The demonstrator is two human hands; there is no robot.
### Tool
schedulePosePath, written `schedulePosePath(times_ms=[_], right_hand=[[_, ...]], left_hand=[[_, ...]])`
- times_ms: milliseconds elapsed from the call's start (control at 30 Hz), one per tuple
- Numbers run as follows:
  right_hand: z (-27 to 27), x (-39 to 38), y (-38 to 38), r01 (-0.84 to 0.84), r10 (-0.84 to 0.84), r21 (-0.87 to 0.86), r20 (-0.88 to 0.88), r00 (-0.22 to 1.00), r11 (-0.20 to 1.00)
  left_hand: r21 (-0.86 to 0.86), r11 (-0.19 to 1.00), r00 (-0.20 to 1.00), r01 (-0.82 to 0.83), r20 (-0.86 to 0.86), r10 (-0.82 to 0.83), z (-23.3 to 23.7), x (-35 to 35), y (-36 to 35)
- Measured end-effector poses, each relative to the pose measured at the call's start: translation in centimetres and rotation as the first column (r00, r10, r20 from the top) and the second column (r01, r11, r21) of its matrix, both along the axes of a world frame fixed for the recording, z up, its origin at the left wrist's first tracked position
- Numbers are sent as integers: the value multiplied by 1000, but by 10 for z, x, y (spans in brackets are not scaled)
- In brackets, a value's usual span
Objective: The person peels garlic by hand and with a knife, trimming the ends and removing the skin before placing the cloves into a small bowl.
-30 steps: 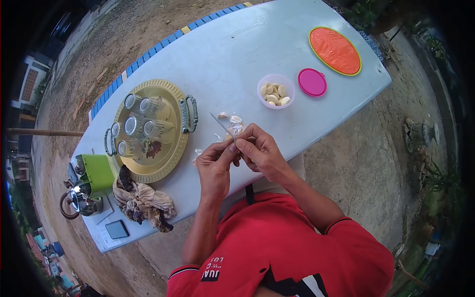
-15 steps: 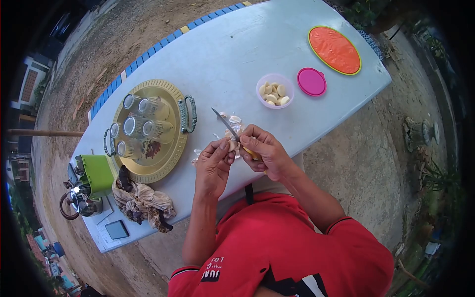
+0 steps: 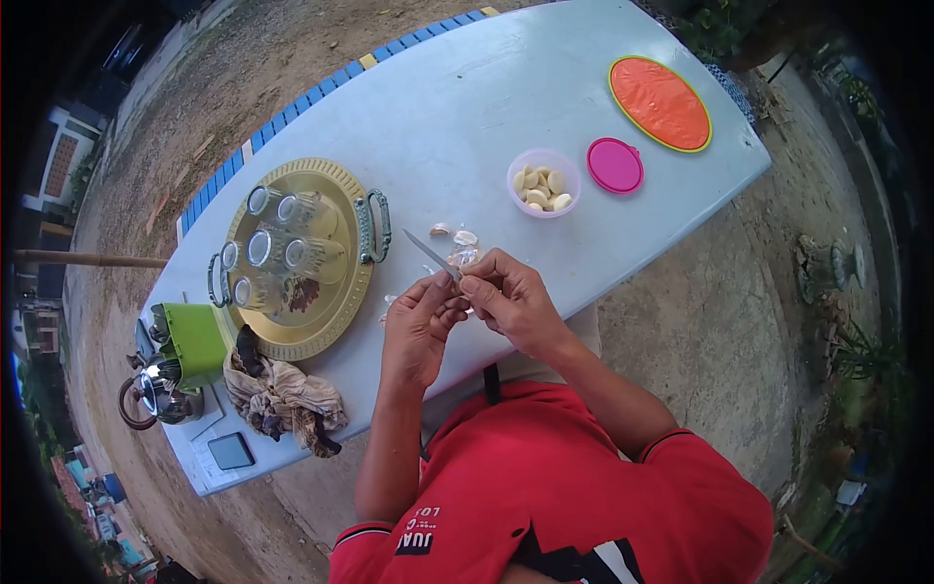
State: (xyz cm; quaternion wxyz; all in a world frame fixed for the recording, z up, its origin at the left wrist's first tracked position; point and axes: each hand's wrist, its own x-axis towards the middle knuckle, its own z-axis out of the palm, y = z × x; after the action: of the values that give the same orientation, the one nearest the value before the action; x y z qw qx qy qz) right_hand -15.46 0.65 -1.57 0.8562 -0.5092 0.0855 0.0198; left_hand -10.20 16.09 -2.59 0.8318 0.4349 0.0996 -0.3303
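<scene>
My right hand (image 3: 516,300) grips a small knife (image 3: 428,250), its blade pointing away to the upper left and its handle covered by my fingers. Close against it, my left hand (image 3: 418,326) pinches a garlic clove, now mostly hidden between thumb and fingers. Both hands meet above the table's near edge. Just beyond them lie garlic peels (image 3: 465,238) and bits of skin. Farther off, a clear plastic bowl (image 3: 574,188) contains several peeled garlic cloves (image 3: 541,187).
On the table (image 3: 438,127), a gold tray (image 3: 342,292) carries several upturned glasses (image 3: 263,247). Near it are a crumpled cloth (image 3: 287,394), a green container (image 3: 199,341), a kettle (image 3: 165,391) and a phone (image 3: 231,451). A pink lid (image 3: 615,165) and an orange lid (image 3: 662,102) lie right.
The knife blade has tipped lower and leftward as my right hand rolled over, hiding the yellow handle. The clove in my left hand has become mostly covered. The view shifted slightly.
</scene>
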Motion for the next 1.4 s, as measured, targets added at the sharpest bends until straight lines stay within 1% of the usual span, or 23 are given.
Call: schedulePosePath(times_ms=[67, 100, 133, 167, 233, 267, 333, 367, 433, 467, 533, 567, 633, 667, 733, 767, 867, 967, 1033, 1067, 1133, 1267, 1400], right_hand=[[0, 0, -4, -17, 17, 2, -15, 1000, 1000], [0, 0, -8, -67, 71, 97, -33, 997, 993], [0, 1, -11, -114, 125, 192, -45, 991, 975], [-1, 3, -14, -114, 124, 191, -45, 991, 975], [-5, 8, -19, -27, 91, 325, -181, 979, 945], [-9, 13, -22, -29, 91, 324, -179, 980, 946], [-17, 19, -27, 82, 15, 345, -268, 963, 935], [-19, 19, -27, 83, 13, 345, -266, 964, 935], [-20, 19, -22, 72, -56, 58, -239, 969, 996], [-20, 17, -19, 70, -53, 62, -245, 968, 996], [-17, 17, -14, 72, -84, -52, -296, 952, 996], [-18, 16, -13, 70, -82, -50, -297, 951, 996], [-22, 12, -10, 28, -72, -150, -292, 954, 988], [-25, 11, -10, 30, -74, -150, -292, 953, 988], [-28, 9, -12, -4, -34, -166, -228, 973, 986], [-26, 7, -13, -3, -35, -167, -229, 973, 986], [-5, 1, -19, -41, -11, -206, -244, 970, 978], [13, -7, -19, -54, 4, -237, -208, 978, 970], [16, -11, -14, -111, 94, -223, -85, 992, 969], [16, -12, -12, -107, 90, -224, -86, 992, 969], [15, -10, -10, -165, 146, -251, -92, 985, 954], [12, -9, -8, -158, 140, -260, -85, 986, 953], [13, -7, -13, -175, 148, -225, -132, 980, 959]], left_hand=[[45, 999, 997, -8, 83, 5, 6, -2, -2], [47, 999, 997, -10, 82, 6, 5, -1, 1], [18, 999, 995, 30, 95, -32, 1, 1, 4], [-12, 997, 992, 71, 109, -69, -2, 2, 6], [-13, 996, 993, 88, 83, -86, -8, 1, 5], [-13, 995, 993, 102, 58, -102, -9, 1, 5], [-28, 996, 995, 88, 50, -86, -9, -1, 6], [-44, 996, 996, 74, 43, -72, -9, -1, 6], [-56, 997, 998, 55, 34, -53, -6, 1, 7], [-65, 997, 999, 37, 19, -36, -5, -1, 9], [-75, 997, 1000, 25, -6, -26, 0, -2, 9], [-84, 996, 999, 15, -32, -17, 2, -3, 9], [-109, 994, 998, 9, -54, -15, 4, -4, 9], [-140, 990, 998, 6, -67, -16, 5, -3, 7], [-137, 991, 998, 3, -62, -12, 4, -4, 5], [-131, 991, 998, -4, -59, -4, 4, -5, 4], [-101, 995, 1000, -14, -23, 11, 3, -5, 4], [-114, 992, 999, -48, 0, 48, -1, -6, 4], [-127, 990, 998, -61, -5, 61, 0, -7, 1], [-141, 987, 997, -73, -10, 72, 1, -8, 0], [-144, 987, 997, -71, 11, 73, 3, -9, -2], [-136, 986, 994, -95, 46, 102, -1, -9, 0], [-115, 988, 990, -104, 86, 114, 1, -10, -3]])
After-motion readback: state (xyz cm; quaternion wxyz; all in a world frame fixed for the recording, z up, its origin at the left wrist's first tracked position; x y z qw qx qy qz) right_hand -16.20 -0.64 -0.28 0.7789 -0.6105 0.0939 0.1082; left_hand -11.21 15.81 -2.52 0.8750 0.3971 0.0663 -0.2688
